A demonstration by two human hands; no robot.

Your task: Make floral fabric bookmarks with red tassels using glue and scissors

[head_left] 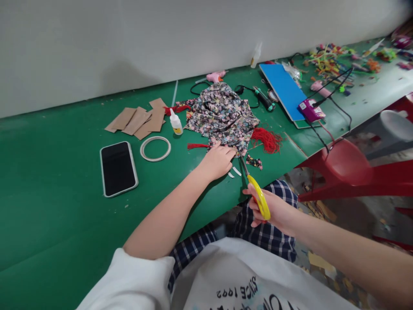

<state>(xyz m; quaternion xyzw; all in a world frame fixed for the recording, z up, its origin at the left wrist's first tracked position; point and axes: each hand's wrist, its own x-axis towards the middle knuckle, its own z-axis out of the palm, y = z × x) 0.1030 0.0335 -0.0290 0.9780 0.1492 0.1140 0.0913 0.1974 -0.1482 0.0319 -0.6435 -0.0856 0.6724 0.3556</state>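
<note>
A dark floral cloth (222,112) lies crumpled on the green table. My left hand (219,160) rests on its near edge, fingers closed on the fabric. My right hand (263,206) grips yellow-handled scissors (260,196), whose blades point away from me and reach the cloth's near edge, just right of my left fingers. A small floral scrap (254,162) lies right of the blades, and two white strips (236,171) lie just below my left fingers. Red threads (267,140) spread out at the cloth's right side, and a red tassel (198,146) lies at its left.
Left of the cloth are a glue bottle (176,123), a tape roll (155,149), brown cards (138,121) and a phone (118,168). Behind it is a pink glue gun (215,76). A blue board (284,91), cables and a purple box (311,110) lie right, beyond a red chair (348,161).
</note>
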